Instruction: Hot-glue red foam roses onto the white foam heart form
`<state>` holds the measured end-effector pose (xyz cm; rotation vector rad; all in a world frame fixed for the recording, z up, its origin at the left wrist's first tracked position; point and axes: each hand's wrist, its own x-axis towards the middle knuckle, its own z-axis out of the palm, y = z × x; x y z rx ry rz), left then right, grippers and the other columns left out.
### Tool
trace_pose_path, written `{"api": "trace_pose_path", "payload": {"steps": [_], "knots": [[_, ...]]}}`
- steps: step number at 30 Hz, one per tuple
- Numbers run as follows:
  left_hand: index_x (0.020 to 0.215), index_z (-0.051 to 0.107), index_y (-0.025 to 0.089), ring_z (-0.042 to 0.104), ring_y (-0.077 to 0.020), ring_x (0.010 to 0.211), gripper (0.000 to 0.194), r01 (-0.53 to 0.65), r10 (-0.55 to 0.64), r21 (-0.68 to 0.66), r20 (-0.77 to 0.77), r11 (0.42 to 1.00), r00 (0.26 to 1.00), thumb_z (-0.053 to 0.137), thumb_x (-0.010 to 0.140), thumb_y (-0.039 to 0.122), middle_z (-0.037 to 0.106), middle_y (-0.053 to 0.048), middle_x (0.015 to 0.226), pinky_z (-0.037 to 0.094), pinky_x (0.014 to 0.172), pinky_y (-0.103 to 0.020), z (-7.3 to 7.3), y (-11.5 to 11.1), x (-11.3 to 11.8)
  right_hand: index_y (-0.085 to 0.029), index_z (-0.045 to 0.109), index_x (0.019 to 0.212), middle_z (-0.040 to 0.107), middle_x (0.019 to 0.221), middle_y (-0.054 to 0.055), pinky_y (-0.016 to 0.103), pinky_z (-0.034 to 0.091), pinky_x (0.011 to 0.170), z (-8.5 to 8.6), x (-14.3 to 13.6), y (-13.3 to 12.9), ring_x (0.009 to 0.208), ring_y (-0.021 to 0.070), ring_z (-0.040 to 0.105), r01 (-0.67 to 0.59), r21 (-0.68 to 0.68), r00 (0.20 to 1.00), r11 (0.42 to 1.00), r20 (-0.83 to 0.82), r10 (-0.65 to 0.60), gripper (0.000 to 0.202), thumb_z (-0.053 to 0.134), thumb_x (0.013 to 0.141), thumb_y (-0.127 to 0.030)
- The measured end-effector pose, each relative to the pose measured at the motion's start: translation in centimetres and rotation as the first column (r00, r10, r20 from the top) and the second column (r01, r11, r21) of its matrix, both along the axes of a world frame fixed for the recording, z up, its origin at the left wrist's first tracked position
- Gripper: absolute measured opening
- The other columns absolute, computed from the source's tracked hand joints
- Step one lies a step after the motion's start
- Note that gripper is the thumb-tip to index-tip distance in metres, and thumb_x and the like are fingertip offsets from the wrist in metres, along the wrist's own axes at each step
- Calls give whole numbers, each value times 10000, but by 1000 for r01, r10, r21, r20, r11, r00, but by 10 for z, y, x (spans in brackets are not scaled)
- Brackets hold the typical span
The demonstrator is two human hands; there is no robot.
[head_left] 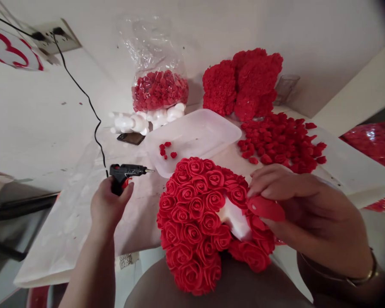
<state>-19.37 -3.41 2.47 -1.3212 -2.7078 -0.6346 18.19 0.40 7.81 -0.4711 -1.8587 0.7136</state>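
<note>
My left hand [111,203] is wrapped round a black glue gun [123,172] with an orange trigger, its metal tip pointing right. Between the fingers of my right hand [304,209] is a red foam rose [266,208], close to the right side of a rose-covered shape [195,214]. That shape rests at the edge of the table against my lap. Red roses cover most of it, and a bare white patch [239,220] shows on its right part.
Behind are a white plastic tray [211,128] with several small roses, a bag of roses [160,90], white figures [131,122], a phone [131,138], finished red rose shapes [256,77] and a pile of loose roses [276,141]. A black cord [90,100] runs to the wall socket.
</note>
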Motion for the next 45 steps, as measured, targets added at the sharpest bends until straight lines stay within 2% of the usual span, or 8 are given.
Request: {"api": "trace_pose_path", "payload": {"steps": [5,12,15,18,21,24,26,45], "knots": [[1013,657,143,660,-310,965,423,67,-67,-89,8,994,998,584,798,500,689,-147,999,504,808,-370,-42,5,-7,-267,613,1094,678,918,18,391,587,856,-4,0,-1,932,205,655,10,-28,999,1000,33,-9,399,613,796,-1],[1214,601,104,637,-359,1093,545,111,-112,-129,1,985,994,606,803,461,688,-193,1115,510,938,-457,-66,8,-4,-263,610,1110,674,908,22,394,580,865,-5,-3,-1,909,200,651,-25,-29,999,999,28,26,405,616,794,-9],[1201,609,94,604,-378,1165,495,133,-138,-124,-34,983,990,582,829,420,673,-209,1162,470,1019,-497,-57,6,-1,-257,618,1103,678,893,25,385,586,841,-5,-4,1,903,201,655,-32,-23,999,999,18,33,392,629,789,-22],[1224,599,114,589,-346,1214,442,213,-211,9,-92,977,973,485,921,415,644,-196,1240,473,1036,-483,-20,-7,17,-261,621,1100,682,890,23,375,588,823,-7,-5,2,902,202,660,-31,-29,999,999,25,32,381,639,791,-39],[1260,586,192,601,-284,1220,368,649,-590,297,-271,700,760,479,971,393,632,-137,1282,495,1033,-450,38,-27,55,-274,629,1101,680,902,24,367,586,788,-8,-5,3,912,208,658,-21,-50,1000,999,21,22,375,643,796,-55],[1327,571,239,503,-305,1356,502,955,-856,114,-424,273,296,454,973,574,542,-114,1452,411,1147,-497,83,-37,97,-286,634,1108,673,920,26,362,580,763,-9,-7,2,922,212,650,-12,-75,1000,997,5,13,365,662,807,-81],[1338,579,230,468,-316,1398,661,984,-898,15,-408,177,168,419,926,722,562,-114,1449,341,1204,-512,95,-33,116,-292,632,1111,673,927,27,375,577,778,-8,-7,1,924,216,648,-7,-75,1000,997,5,7,349,673,820,-104],[1264,632,149,509,-363,1363,779,974,-928,65,-296,217,226,546,823,785,637,-161,1347,400,1175,-531,90,-20,123,-202,586,993,686,915,42,352,502,885,10,-14,-8,978,195,600,183,252,904,950,336,-263,169,634,859,-111]]}}
